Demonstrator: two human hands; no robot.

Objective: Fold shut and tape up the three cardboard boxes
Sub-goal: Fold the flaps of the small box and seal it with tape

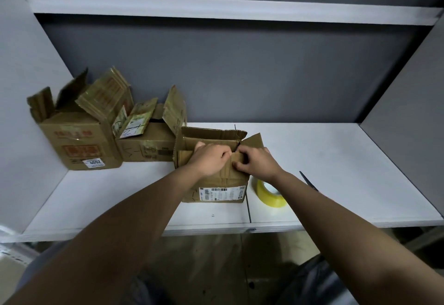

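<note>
I see both hands on the near box (pixel 213 182), mid-shelf (pixel 336 160) — L hand (pixel 209 159) and R hand (pixel 258 161) pinching its front flap. Two open boxes (pixel 79 141) at 10 o'clock, tape (pixel 270 195) at 3.

Standing in a recessed bay: a flat white laminate worktop (pixel 336 160), matt, with a thin dark seam (pixel 247 206) running front to back near the middle. Backed by a plain dark grey wall panel (pixel 240 76). Spanned above by a long white shelf board (pixel 216 9), with more dark grey wall over it. Closed in on the left by a pale grey side panel (pixel 21 88), on the right by a darker grey side panel (pixel 408 88) slanting inward. Below the front edge, a worn brownish floor (pixel 216 256), dim and scuffed. Lit softly and evenly, shadow gathering beneath the shelf.
</note>
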